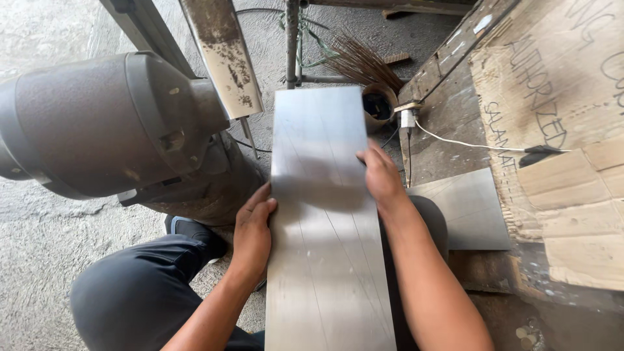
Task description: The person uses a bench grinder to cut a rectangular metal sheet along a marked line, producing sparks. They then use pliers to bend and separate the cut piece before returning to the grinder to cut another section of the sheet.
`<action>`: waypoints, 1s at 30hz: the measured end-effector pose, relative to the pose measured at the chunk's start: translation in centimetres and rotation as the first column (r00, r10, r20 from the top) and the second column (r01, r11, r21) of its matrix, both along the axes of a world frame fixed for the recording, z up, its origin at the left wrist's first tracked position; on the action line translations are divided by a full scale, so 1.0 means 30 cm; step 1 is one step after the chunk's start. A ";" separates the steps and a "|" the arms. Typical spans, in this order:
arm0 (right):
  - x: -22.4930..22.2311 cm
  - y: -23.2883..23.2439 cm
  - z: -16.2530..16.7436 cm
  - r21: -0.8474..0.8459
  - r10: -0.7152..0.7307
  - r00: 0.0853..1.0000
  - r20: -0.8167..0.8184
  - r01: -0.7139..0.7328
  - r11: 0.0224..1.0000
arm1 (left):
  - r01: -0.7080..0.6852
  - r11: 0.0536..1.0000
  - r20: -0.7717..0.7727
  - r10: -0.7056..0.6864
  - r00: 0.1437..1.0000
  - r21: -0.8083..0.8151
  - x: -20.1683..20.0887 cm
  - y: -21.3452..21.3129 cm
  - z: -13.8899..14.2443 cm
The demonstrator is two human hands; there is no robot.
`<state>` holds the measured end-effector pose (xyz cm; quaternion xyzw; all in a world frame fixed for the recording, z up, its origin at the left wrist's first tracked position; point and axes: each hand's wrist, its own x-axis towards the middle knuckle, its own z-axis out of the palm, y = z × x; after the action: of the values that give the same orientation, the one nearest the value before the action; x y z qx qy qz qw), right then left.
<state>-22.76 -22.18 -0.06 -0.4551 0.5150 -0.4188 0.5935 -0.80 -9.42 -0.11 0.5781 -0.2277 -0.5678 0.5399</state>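
While resting across the lap, long metal sheet (328,214) gripped at both long edges: left hand (252,235) clasping left edge, right hand (381,177) clasping right. Looks stiff, smooth, probably slippery, edges likely sharp; best held mid-length at edges. Long axis running away from body, far end pointing toward broom (359,62), beside grey motor housing (110,123).

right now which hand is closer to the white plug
Right. The right hand grips the metal sheet's right edge, just below-left of the white plug; the left hand holds the opposite edge, farther away.
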 end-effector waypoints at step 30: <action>0.057 0.126 -0.036 0.032 0.043 0.988 -0.149 -0.039 0.999 | -0.095 0.978 0.135 0.122 0.983 -0.186 -0.015 0.074 0.058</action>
<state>-21.05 -18.40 -1.13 -0.4872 0.5547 -0.3636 0.5681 -1.26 -7.21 1.63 0.5786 -0.2847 -0.4710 0.6019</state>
